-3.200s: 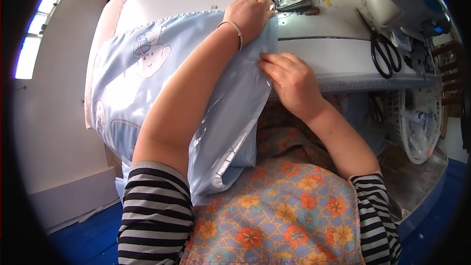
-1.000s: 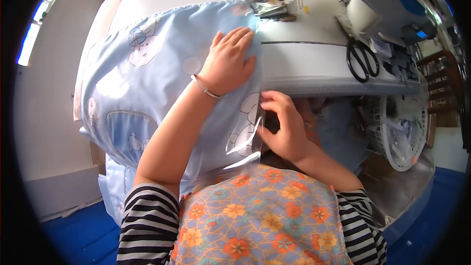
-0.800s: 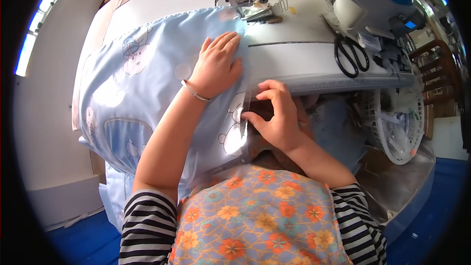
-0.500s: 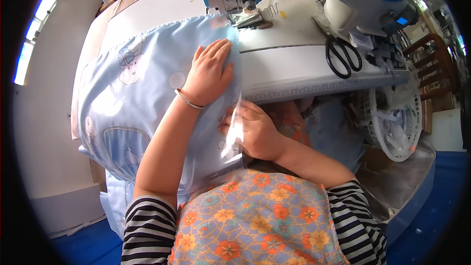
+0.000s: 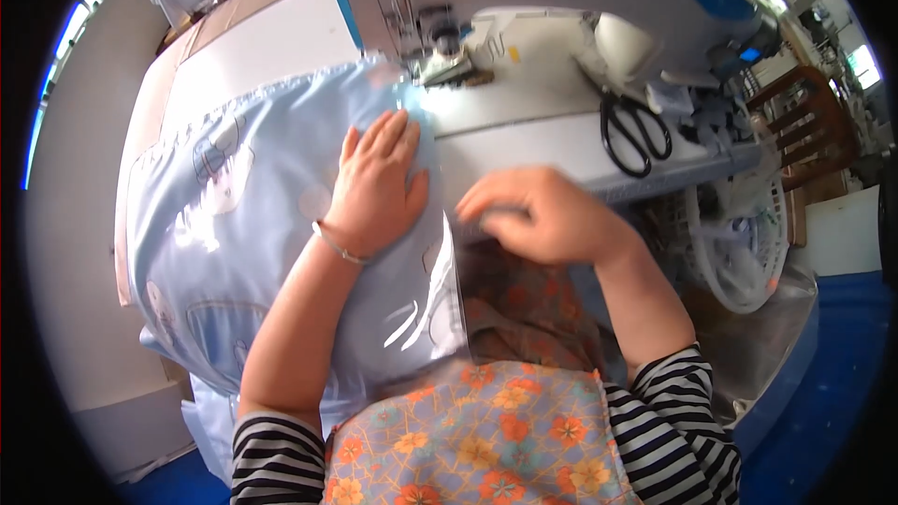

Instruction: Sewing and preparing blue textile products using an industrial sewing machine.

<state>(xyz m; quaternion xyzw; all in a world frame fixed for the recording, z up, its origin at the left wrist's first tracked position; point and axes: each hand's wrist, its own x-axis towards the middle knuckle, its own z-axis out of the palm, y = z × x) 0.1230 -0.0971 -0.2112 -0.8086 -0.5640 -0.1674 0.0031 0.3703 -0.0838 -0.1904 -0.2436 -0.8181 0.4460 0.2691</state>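
left hand pressed flat, fingers spread, on blue fabric; right hand pinching its edge.

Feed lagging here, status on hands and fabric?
Left hand flat on blue fabric near presser foot. Right hand at fabric's edge. Scissors lie clear.

Left hand flat, palm down, fingers extended forward. Right hand curled, fingers bent leftward, blurred.
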